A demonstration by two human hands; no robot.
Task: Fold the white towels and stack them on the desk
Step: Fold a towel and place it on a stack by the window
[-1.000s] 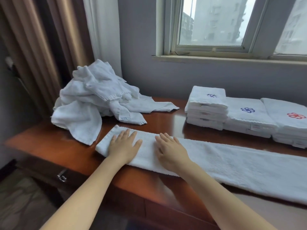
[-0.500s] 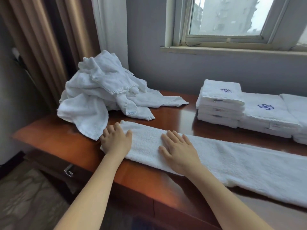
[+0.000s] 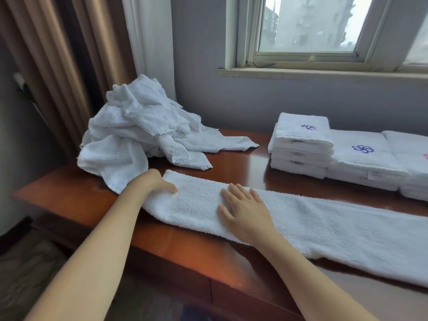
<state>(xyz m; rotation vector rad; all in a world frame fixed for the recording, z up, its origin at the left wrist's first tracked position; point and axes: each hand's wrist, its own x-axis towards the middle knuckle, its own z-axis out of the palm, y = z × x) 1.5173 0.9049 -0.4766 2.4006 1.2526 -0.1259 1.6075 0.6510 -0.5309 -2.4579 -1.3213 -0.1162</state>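
R hand (image 3: 245,212) lies flat, fingers straight, pressing the long towel (image 3: 347,230), a folded strip along the desk (image 3: 64,200) front edge. L hand (image 3: 159,184) grips its left end: thumb on top, fingers hidden under. Behind: unfolded pile (image 3: 139,135) at left, 3 folded stacks (image 3: 301,135) at right.

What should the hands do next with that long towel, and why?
Probably fold the left end rightward. The left hand grips the end of the long towel, which lies in a narrow strip, while the right hand presses flat on it, pinning a fold line.
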